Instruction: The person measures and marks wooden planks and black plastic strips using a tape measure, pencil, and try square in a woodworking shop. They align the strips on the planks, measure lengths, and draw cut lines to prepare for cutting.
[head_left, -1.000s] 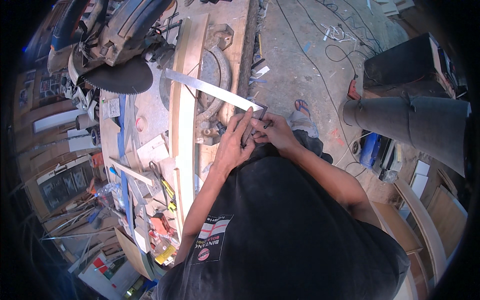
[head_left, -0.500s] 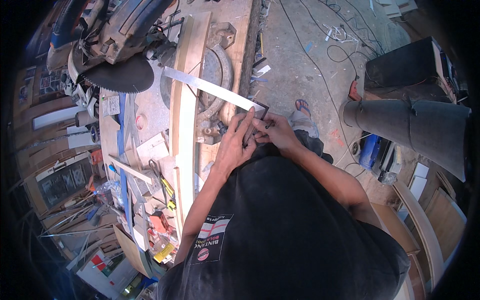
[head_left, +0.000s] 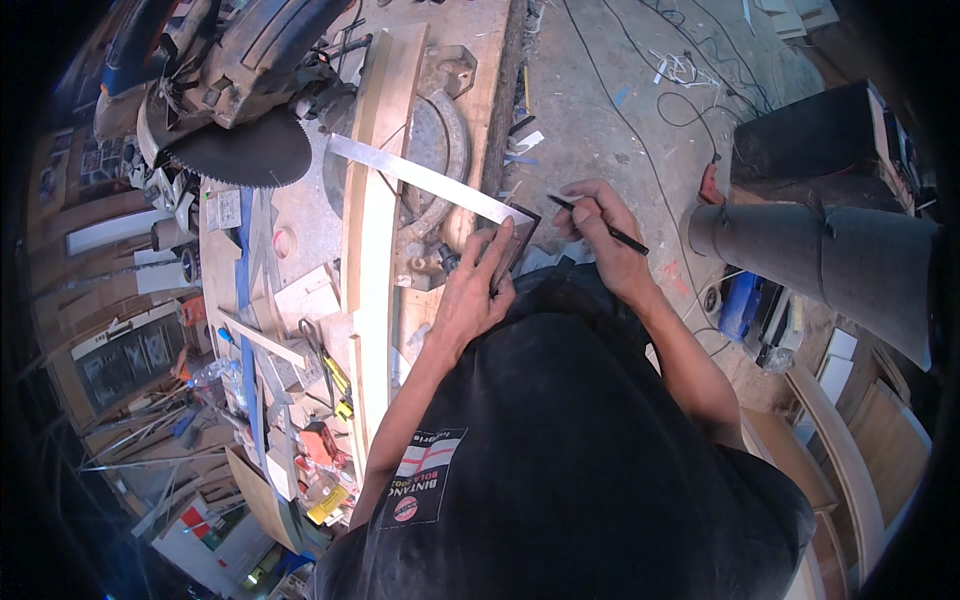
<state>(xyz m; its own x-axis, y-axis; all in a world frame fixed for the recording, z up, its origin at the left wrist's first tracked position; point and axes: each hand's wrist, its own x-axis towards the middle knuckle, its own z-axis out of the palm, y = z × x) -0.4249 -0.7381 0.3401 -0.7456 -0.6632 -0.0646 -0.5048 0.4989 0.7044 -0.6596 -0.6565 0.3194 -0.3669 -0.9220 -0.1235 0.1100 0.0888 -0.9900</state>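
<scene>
My left hand (head_left: pixel 475 290) grips the dark stock of a try square, its index finger pressed near the corner. The bright metal blade of the try square (head_left: pixel 420 178) reaches up and left, lying across a pale wooden strip (head_left: pixel 374 240). Off to the right, my right hand (head_left: pixel 610 235) is closed around a slim black pen (head_left: pixel 625 238), its tip toward the square's corner and apart from it. Beneath and beside the strip lies the round metal base of a mitre saw (head_left: pixel 452 150). Its toothed blade (head_left: pixel 245 155) hangs at the upper left.
The bench on the left carries offcuts, pliers (head_left: pixel 335 375), a plastic bottle (head_left: pixel 222 375) and a blue strip (head_left: pixel 243 270). Cables (head_left: pixel 625 110) trail over the floor on the right. A black box (head_left: pixel 800 140) and a large grey roll (head_left: pixel 800 235) stand there too.
My right hand has left the square's corner and moved right, and the pen in it now shows plainly. My left hand and the try square stay nearly where they were.
</scene>
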